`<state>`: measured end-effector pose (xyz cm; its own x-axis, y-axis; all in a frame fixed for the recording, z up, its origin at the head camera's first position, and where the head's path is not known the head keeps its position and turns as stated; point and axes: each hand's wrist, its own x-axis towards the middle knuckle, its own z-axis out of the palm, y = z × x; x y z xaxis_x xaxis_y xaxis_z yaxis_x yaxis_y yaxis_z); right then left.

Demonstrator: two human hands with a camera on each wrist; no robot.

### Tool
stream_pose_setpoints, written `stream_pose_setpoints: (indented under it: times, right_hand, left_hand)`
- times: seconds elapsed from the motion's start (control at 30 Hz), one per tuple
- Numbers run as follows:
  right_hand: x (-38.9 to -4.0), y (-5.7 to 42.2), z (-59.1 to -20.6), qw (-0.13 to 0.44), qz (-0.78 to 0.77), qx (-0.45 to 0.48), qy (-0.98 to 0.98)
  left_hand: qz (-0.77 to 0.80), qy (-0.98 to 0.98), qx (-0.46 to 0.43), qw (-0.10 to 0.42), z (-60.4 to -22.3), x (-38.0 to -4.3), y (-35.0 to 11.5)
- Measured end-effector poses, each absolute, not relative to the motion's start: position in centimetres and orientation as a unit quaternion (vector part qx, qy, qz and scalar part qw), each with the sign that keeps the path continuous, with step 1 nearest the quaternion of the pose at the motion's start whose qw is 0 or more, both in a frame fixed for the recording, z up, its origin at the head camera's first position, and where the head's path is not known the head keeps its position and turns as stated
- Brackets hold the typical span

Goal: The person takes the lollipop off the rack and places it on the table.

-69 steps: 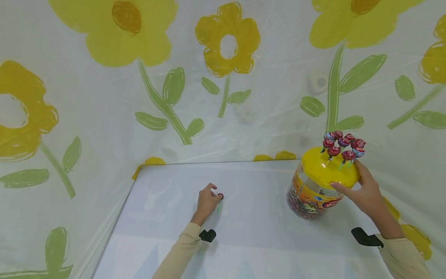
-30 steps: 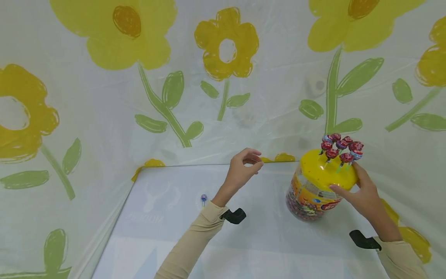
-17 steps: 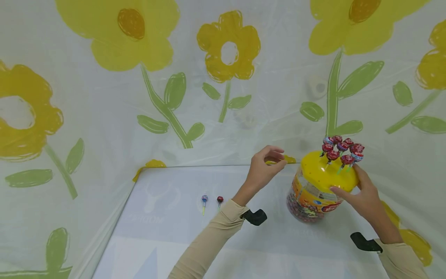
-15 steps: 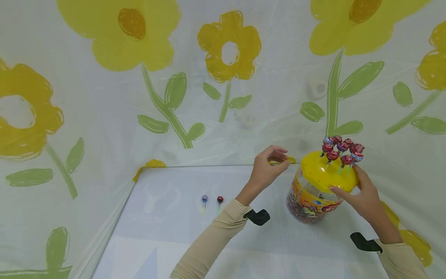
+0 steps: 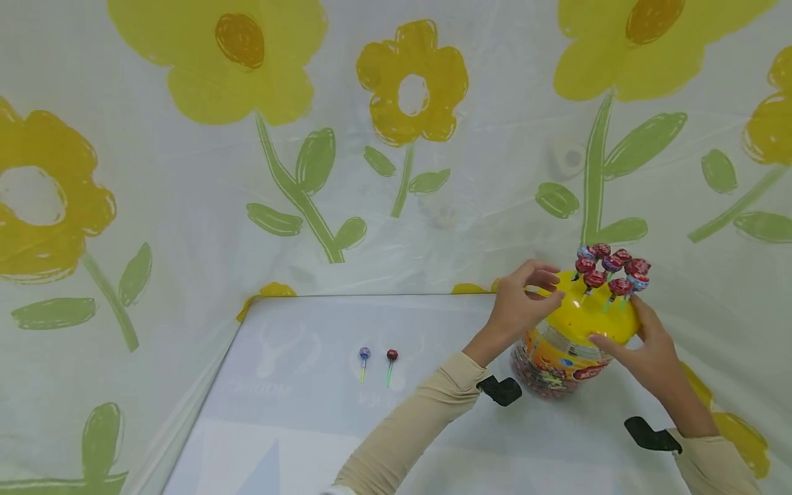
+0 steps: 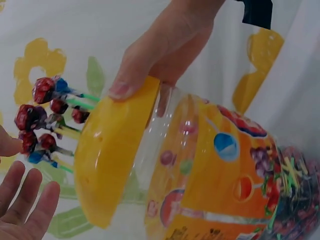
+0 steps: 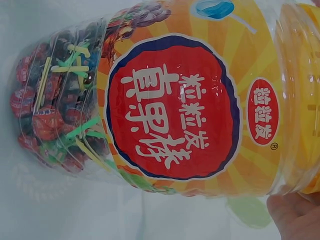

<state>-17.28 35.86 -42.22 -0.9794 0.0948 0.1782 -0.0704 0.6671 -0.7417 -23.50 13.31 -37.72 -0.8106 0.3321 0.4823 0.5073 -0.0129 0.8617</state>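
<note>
A clear jar (image 5: 559,364) with an orange label and a yellow lid (image 5: 588,320) stands at the right. Several wrapped lollipops (image 5: 621,287) stick up from holes in the lid, and more lollipops (image 7: 47,120) fill the jar's bottom. My right hand (image 5: 652,354) grips the lid's right side, thumb at its front edge. My left hand (image 5: 522,299) hovers over the lid's left side with fingers loosely bent and apart. Those fingers (image 6: 27,200) are beside the lollipop heads in the left wrist view, holding nothing.
On the white table (image 5: 278,412) lie a blue-wrapped lollipop (image 5: 364,353) and a dark red lollipop (image 5: 392,356), side by side left of the jar. A flower-print cloth (image 5: 495,172) hangs behind the table's back edge.
My left hand let go of the dark red lollipop beside the blue one, then moved right and up to the jar's lid. The right hand has stayed on the lid.
</note>
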Motion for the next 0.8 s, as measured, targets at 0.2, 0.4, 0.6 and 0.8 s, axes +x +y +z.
stream_pose_setpoints:
  times: [0.2, 0.4, 0.6, 0.8]
  right_hand:
    - [-17.3, 35.8, -42.2, 0.109, 0.397, -0.003, -0.911]
    - [-17.3, 36.0, -41.9, 0.120, 0.388, -0.003, -0.914]
    - [-17.3, 36.0, -41.9, 0.112, 0.389, -0.013, -0.914]
    - [-17.2, 35.8, -42.2, 0.109, 0.394, -0.005, -0.913]
  left_hand:
    - [-0.638, -0.703, -0.304, 0.073, -38.1, -23.4, 15.3]
    - [-0.635, -0.703, -0.304, 0.102, -38.4, -23.0, 17.3]
    - [-0.591, -0.737, -0.300, 0.132, -38.0, -22.6, 18.2]
    - [-0.566, -0.744, -0.314, 0.166, -38.2, -22.3, 18.3]
